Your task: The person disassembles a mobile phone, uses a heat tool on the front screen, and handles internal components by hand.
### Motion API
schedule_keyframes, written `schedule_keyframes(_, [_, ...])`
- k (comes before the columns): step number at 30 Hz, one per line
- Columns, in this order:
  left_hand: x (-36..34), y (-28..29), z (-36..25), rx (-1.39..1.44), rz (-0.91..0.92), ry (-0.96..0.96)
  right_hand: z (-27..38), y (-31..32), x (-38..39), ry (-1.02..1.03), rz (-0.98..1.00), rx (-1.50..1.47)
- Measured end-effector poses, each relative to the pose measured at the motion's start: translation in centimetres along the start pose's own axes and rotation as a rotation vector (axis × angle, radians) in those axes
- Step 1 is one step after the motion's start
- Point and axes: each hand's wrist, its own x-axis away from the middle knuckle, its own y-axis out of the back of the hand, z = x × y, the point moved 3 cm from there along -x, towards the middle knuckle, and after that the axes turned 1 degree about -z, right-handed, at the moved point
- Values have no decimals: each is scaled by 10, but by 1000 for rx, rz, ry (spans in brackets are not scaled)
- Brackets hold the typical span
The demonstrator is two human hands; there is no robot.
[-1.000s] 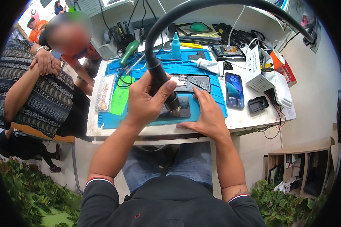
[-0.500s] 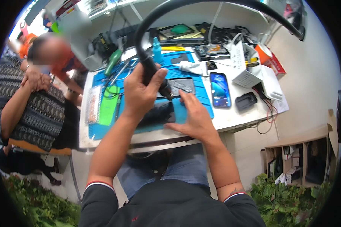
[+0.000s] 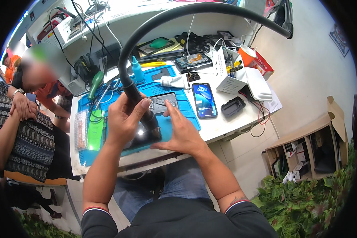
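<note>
My left hand is wrapped round the black handle of a hot-air gun. A thick black hose arches from it over the bench. Its metal nozzle points down at a dark, glossy phone-sized panel, which carries a bright glare and is partly hidden by my hand. Past the nozzle lies a flat grey phone-sized part on the blue work mat. Beside both, my right hand is open, thumb and fingers spread. Its fingertips are at the grey part's near edge; whether they touch it I cannot tell.
A lit phone and a black tray lie to the right. Behind the mat stand a blue bottle, a white tube and an opened device. A green card lies left. A person with folded hands is at the left.
My view has turned, so the bench appears farther left. The hot-air gun's nozzle has come nearer to me, over the dark panel, where a bright glare now shows. The right hand keeps its spread pose.
</note>
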Motion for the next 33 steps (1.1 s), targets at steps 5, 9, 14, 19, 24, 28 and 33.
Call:
schedule_keyframes(5, [-7,0,-6,-163,-109,-65,-1,-1,0,-10,8,0])
schedule_keyframes(9, [-7,6,-3,-47,16,41,-1,-1,1,-20,11,3])
schedule_keyframes(14, [-8,4,-4,-173,-112,-79,1,-4,1,-12,25,71])
schedule_keyframes(19, [-11,21,-10,-216,-160,-24,10,1,-3,45,49,96])
schedule_keyframes(24, [1,61,-8,-318,-219,-29,10,-4,-1,116,27,157])
schedule_keyframes(28, [16,96,-8,-372,-276,-14,8,-6,-3,116,44,168])
schedule_keyframes(33, [34,116,-10,-377,-262,39,8,-5,-3,127,39,185])
